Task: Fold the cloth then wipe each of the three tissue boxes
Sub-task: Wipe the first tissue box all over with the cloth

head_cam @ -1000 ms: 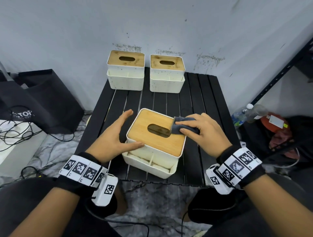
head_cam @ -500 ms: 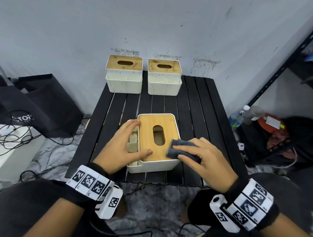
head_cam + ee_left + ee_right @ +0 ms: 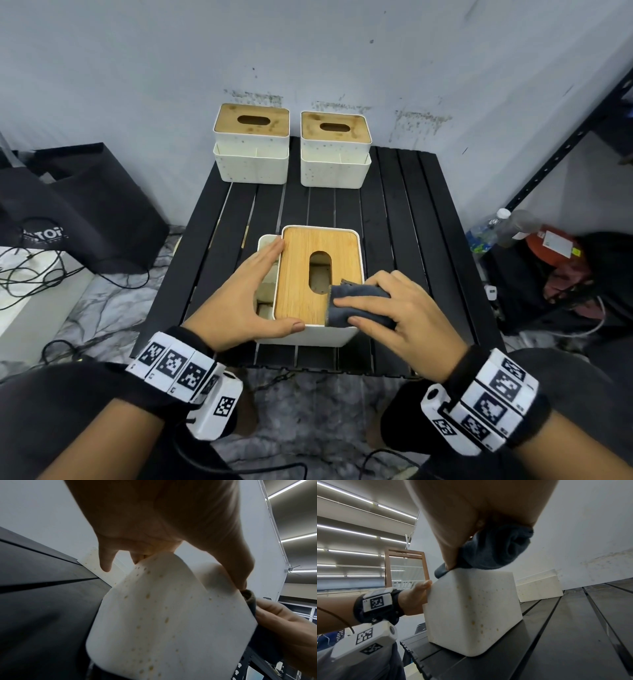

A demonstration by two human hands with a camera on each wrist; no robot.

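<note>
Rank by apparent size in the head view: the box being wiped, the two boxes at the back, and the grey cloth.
1. Near tissue box, largest, though nearness to the camera helps.
2. Back-left box and back-right box: look alike, so I won't rank them.
3. Grey cloth, smallest, partly hidden under the right hand.

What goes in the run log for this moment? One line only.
step: wiping near box | right hand: presses folded grey cloth on bamboo lid | left hand: steadies white bamboo-lidded tissue box

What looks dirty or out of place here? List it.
Brownish specks dot the white walls of the near tissue box under the cloth. The two back boxes show dark blotches on their wooden lids. The wall behind them is stained too.
</note>
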